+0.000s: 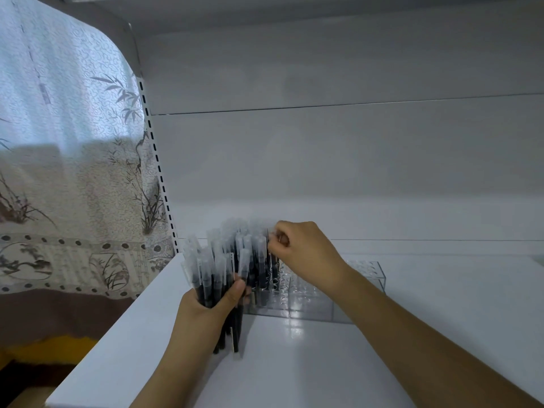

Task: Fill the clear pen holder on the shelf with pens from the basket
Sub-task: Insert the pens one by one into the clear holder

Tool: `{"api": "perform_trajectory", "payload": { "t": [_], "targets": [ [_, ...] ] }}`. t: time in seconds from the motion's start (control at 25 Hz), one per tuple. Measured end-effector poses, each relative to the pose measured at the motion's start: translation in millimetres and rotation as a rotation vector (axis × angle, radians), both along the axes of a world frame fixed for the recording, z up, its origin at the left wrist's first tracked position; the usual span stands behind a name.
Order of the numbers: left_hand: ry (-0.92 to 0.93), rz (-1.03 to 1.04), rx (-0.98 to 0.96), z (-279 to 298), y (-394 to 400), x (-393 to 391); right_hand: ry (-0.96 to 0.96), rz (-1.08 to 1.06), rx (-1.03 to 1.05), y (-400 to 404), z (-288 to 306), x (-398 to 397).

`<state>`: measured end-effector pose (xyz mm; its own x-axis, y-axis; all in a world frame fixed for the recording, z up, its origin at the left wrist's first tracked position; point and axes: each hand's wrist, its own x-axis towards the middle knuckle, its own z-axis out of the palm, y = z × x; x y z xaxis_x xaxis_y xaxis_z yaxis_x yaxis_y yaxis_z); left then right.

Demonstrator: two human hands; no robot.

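Note:
A clear pen holder (362,281) with rows of round holes stands on the white shelf (309,363). Several black pens with frosted caps (259,260) stand upright in its left part; its right part shows bare holes. My left hand (210,307) grips a bundle of the same pens (212,269) just left of the holder, caps up. My right hand (300,248) is above the holder's left part, its fingers pinching the cap of a single pen (272,254) that stands among the others. The basket is out of view.
The shelf's grey back panel (338,157) rises behind the holder. A slotted white upright (159,172) marks the shelf's left end, with a patterned curtain (67,160) beyond it. The shelf's left edge drops off near my left forearm.

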<state>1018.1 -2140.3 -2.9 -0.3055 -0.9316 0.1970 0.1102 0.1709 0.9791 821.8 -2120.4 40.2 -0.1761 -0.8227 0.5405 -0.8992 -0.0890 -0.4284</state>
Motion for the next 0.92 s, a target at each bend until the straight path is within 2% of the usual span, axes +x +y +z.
{"api": "perform_trajectory", "payload": {
  "t": [0.08,0.16,0.24,0.36,0.48,0.6,0.8,0.92],
  "targets": [
    [0.045,-0.007,-0.010,8.1,2.4,-5.3,0.005,-0.059,0.023,9.2,7.2,-2.2],
    [0.059,-0.018,-0.026,15.8,5.5,-11.8,-0.206,0.003,-0.066,26.4,12.3,1.2],
    [0.033,-0.034,-0.053,19.9,9.8,-18.3,-0.440,0.166,-0.100,41.5,13.3,13.9],
    [0.017,-0.055,-0.091,17.9,14.9,-25.1,-0.530,0.257,-0.107,42.6,6.5,25.1],
    [0.036,-0.015,-0.048,13.6,11.5,-24.1,-0.694,0.207,-0.327,36.1,4.9,12.6],
    [0.086,-0.002,-0.001,7.8,7.4,-24.7,-0.619,0.122,-0.413,32.9,-0.2,5.5],
    [0.027,0.003,-0.076,-4.9,3.0,-28.2,-0.326,0.117,-0.205,23.4,-15.0,15.3],
    [0.006,-0.004,-0.092,-7.3,-0.4,-26.9,-0.244,0.079,-0.177,16.7,-16.6,19.3]
  ]
}}
